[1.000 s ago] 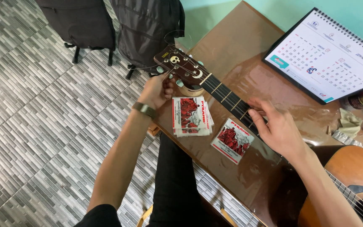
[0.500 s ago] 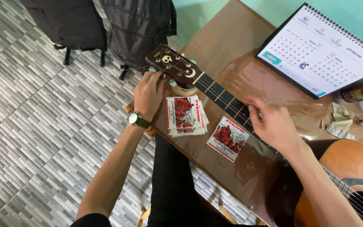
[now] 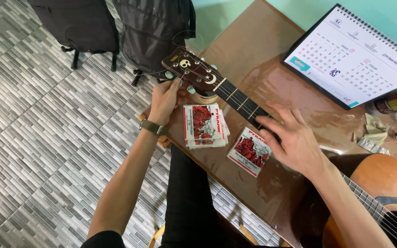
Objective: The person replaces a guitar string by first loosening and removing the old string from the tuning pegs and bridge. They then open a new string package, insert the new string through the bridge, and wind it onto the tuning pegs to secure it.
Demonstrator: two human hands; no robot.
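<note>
An acoustic guitar lies across the brown table [image 3: 258, 59], its dark headstock [image 3: 190, 69] at the table's left corner and its orange body [image 3: 382, 183] at the lower right. My left hand [image 3: 165, 98], a watch on its wrist, pinches a tuning peg on the near side of the headstock. My right hand [image 3: 295, 140] rests with fingers spread on the strings over the neck [image 3: 242, 100]. A stack of red and white string packets [image 3: 204, 125] lies between my hands, and a single packet [image 3: 250, 150] sits beside my right hand.
A spiral desk calendar [image 3: 352, 57] stands at the table's far right. Small bottles, a cloth and a marker [image 3: 394, 115] crowd the right edge. Two dark bags or chair backs [image 3: 152, 32] stand on the grey tiled floor [image 3: 33, 138] past the headstock.
My left hand has shifted slightly along the headstock and stays at the tuning pegs. My right hand has slid a little down the neck, its fingers now spread wider.
</note>
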